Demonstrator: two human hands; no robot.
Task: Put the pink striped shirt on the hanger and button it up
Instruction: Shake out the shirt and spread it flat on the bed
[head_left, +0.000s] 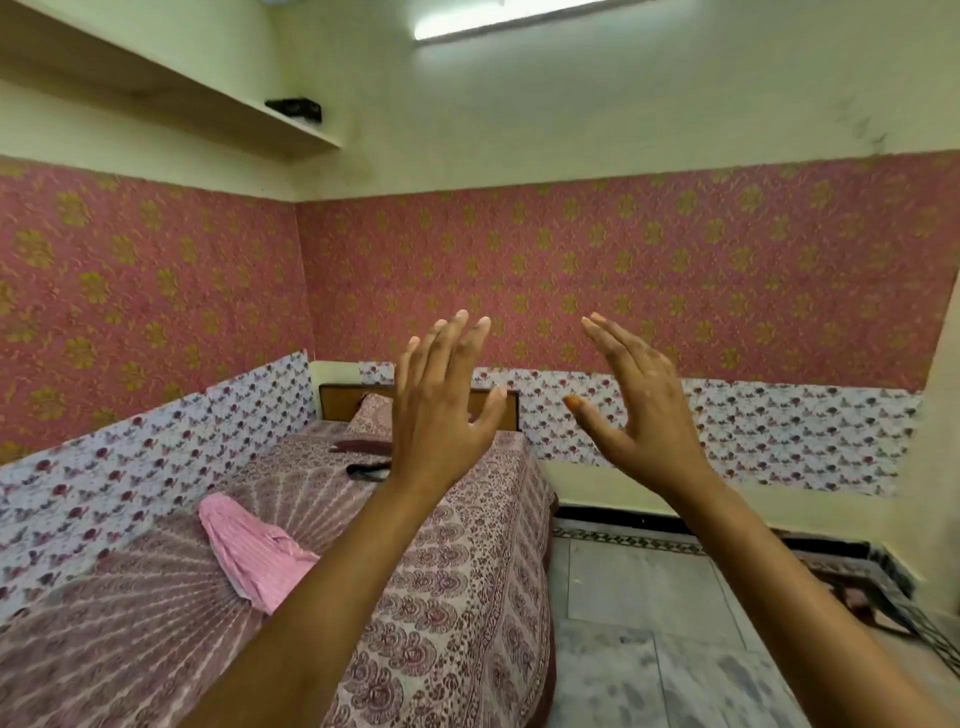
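Both your left hand (441, 415) and right hand (639, 415) hang spread and empty; nothing's started, so reach down for the shirt (254, 551) crumpled on the bed (441, 597).

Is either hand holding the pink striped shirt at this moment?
No. The pink striped shirt lies crumpled on the patterned bed cover, while the left hand and right hand are raised, open and empty.

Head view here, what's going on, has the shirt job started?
Not yet. The person holds both hands up, open and empty: the left hand and the right hand. The pink striped shirt lies crumpled on the bed, untouched. A dark object lies farther up the bed; whether it is the hanger I cannot tell.
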